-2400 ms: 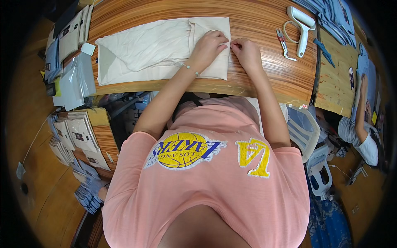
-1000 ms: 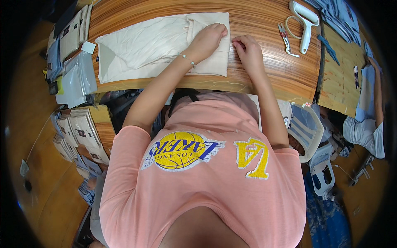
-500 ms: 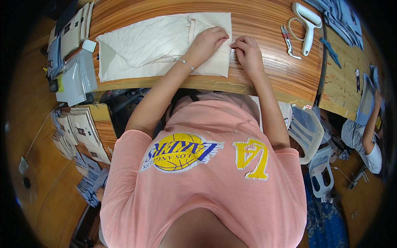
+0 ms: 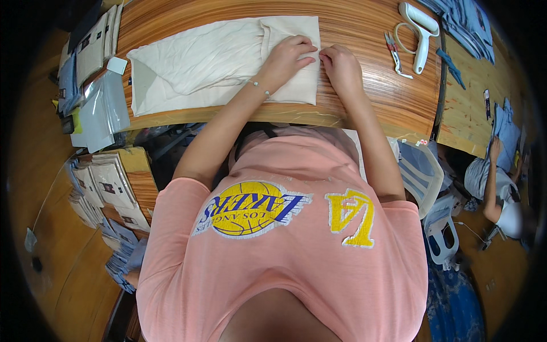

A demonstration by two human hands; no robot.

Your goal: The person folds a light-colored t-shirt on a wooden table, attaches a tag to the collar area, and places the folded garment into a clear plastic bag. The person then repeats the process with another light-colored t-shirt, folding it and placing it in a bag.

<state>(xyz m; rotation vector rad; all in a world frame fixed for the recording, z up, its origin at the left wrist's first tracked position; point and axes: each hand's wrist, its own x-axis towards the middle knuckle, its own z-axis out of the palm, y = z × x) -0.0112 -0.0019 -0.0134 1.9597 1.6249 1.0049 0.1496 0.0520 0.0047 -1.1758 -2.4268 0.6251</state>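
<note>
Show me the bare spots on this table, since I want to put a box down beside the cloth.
Bare wood lies between the right hand and the snips, and along the table edge below. The cream cloth under the left hand fills the left; the lint roller and blue garments crowd the right.

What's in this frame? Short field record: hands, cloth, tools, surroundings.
left hand: flat on the cloth, near its right edge
right hand: fingertips at the cloth's right edge, palm over the table
cloth: cream, folded, lying flat on the table
table: wooden, curved front edge
tools: snips and white lint roller, right of the hands, untouched
left side: clear bags, stacked packs
</note>
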